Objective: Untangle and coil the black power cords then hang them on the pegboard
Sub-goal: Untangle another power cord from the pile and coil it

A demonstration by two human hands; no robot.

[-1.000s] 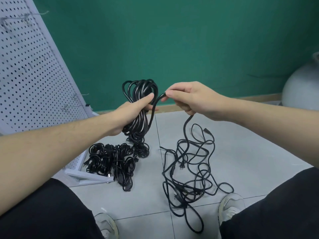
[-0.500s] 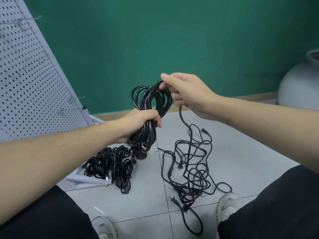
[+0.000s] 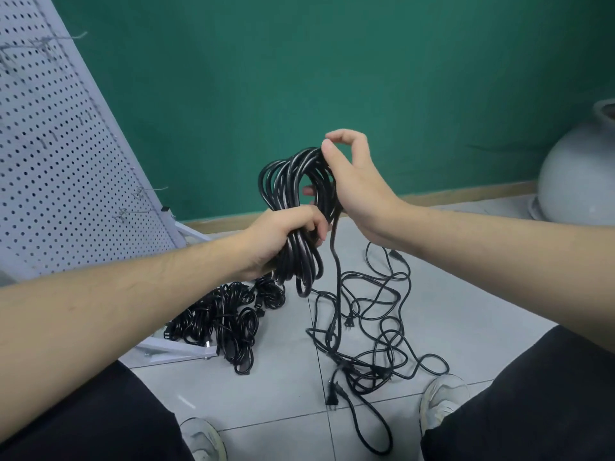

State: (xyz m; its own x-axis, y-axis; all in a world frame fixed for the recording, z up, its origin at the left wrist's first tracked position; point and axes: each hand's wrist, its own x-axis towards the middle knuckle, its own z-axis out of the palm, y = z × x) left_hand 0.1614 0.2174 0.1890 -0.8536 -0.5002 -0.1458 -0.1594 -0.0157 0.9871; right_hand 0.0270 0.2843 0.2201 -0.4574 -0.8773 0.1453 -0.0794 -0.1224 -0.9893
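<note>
My left hand (image 3: 286,234) grips the coil (image 3: 293,194) at its waist so the loops stay stacked, while my right hand (image 3: 352,184) curls over the top, laying cord from the tangle (image 3: 366,327) on the floor.

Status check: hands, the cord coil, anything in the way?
Left hand grips coil mid-bundle. Right hand at coil top. Loose cord tangled on floor. Pegboard unobstructed.
</note>
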